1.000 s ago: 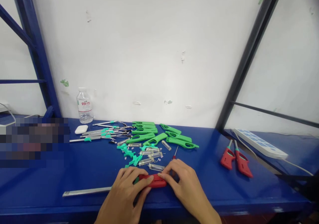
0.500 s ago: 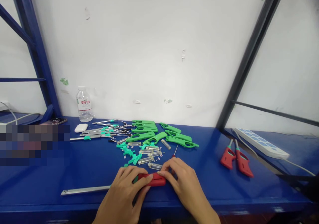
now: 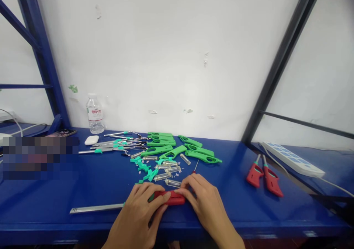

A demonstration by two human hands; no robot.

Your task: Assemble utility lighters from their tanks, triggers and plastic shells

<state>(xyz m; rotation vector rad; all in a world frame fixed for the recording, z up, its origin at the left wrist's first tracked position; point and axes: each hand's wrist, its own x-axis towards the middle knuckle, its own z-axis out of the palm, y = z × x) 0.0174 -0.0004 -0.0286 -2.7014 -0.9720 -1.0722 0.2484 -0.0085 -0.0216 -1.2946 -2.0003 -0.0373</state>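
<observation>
- Lying apart in groups in the head view, with the red lighter (image 3: 177, 199) taken as the dial's centre and the wall as twelve, are many loose pieces: green handles (image 3: 203, 156) at twelve to one, slim metal rods (image 3: 116, 144) with wires at ten, teal triggers (image 3: 142, 166) between ten and eleven, clear tubes (image 3: 163, 176) near twelve.
- As far as can be judged, the green units are fully separated, while three red ones are seen in one piece: the one between the hands, and two red lighters (image 3: 272, 182) side by side between two and three o'clock.
- On the handled lighter, a long metal nozzle (image 3: 96, 208) is pointed toward nine; its joint with the handle is hidden by fingers, and no opened seam can be made out.
- The red handle is clamped between the left hand's (image 3: 141, 208) thumb and fingers, just above the blue table (image 3: 110, 190) or on it; which cannot be told.
- The handle's three o'clock end is touched by the right hand's (image 3: 204, 199) thumb; whether it is pinched there cannot be told.
- A screwdriver (image 3: 196, 165) is left at one o'clock, partly covered by that hand.
</observation>
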